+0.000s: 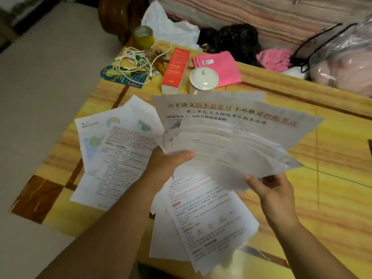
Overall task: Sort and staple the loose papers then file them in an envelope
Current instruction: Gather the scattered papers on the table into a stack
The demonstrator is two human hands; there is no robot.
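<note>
left hand [167, 164] grip: thumb pinching fanned papers [231, 137] at one corner | right hand [275, 190] grip: fingers curled under near edge | risk: far sheets sag, slide onto desk [332, 158] piles, mixing sort

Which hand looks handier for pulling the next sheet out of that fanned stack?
The right hand, I'd judge. Its grip pinches only the near edge of the fan, where sheets spread apart. The left hand clamps the corner where they all meet, so it probably has to keep holding.
</note>
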